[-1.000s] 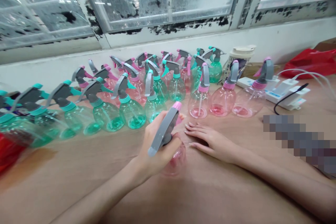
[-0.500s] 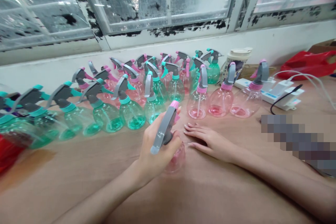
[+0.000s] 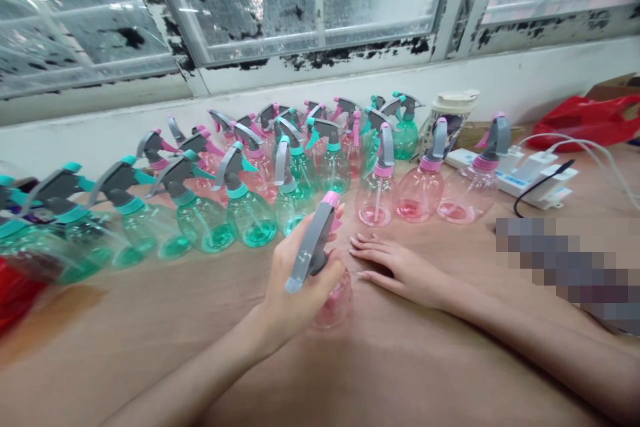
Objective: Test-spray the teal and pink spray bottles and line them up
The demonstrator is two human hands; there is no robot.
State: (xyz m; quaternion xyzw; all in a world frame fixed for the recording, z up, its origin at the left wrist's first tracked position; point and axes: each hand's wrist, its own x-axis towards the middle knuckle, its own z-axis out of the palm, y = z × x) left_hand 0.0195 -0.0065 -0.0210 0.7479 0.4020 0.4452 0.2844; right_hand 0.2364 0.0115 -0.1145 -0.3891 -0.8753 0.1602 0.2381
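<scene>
My left hand (image 3: pixel 300 273) is wrapped round the neck of a pink spray bottle (image 3: pixel 334 307) standing on the table. Its grey trigger head with a pink nozzle rises above the hand, and the nozzle faces away from me. The fingers on the far side are partly hidden. To the right, my right hand (image 3: pixel 400 267) lies palm down on the table with its fingers stretched out, close to the bottle but apart from it. Just beyond it stands a pink spray bottle (image 3: pixel 376 203) with a little pink tint at its base. A green spray bottle (image 3: pixel 250 220) stands beyond my left hand.
Several more green and pink spray bottles line the back of the table (image 3: pixel 165 347). At the back right are a patterned cup (image 3: pixel 450 120), a white power strip (image 3: pixel 540 183) with cables, and a red plastic bag (image 3: pixel 580 121). Another red item (image 3: pixel 20 297) lies at the left edge.
</scene>
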